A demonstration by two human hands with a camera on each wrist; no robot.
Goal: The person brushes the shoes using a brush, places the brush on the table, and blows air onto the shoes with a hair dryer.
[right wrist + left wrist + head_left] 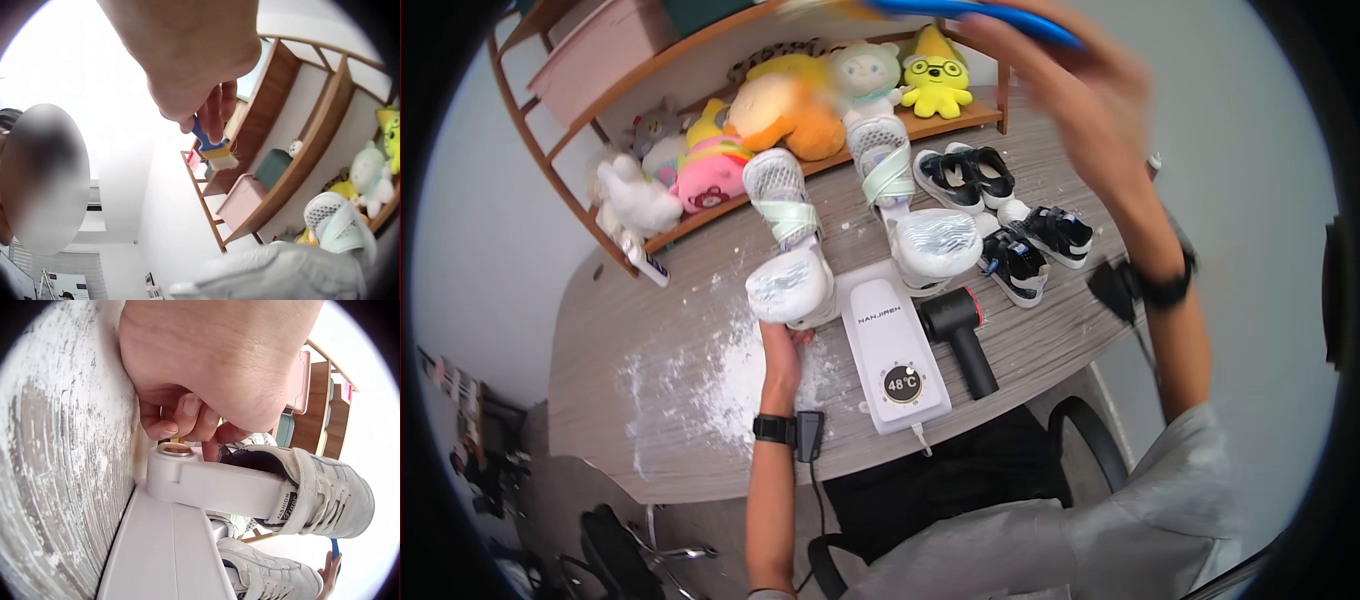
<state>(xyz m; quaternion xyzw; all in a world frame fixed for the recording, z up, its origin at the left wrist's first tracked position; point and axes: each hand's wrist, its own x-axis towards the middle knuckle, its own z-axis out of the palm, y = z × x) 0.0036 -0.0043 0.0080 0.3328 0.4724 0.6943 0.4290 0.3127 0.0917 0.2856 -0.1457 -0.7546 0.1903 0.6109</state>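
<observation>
I observe my left hand (782, 345) with fingers curled onto the white post of the shoe dryer (892, 350) beneath a white sneaker (790, 285) on the powder-dusted worktop (650, 330), while my right hand (1090, 90), raised high, pinches a blue-handled brush (214, 150) well clear above the shoes.

head: high, facing down over table (1020, 330) | wrists: close, low, facing upward | shared: shelf (700, 60)

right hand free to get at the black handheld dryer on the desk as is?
Probably not straight away. The right hand is raised high, gripping a blue brush, so it is occupied. The black dryer itself lies uncovered on the desk, with nothing blocking a reach down.
</observation>
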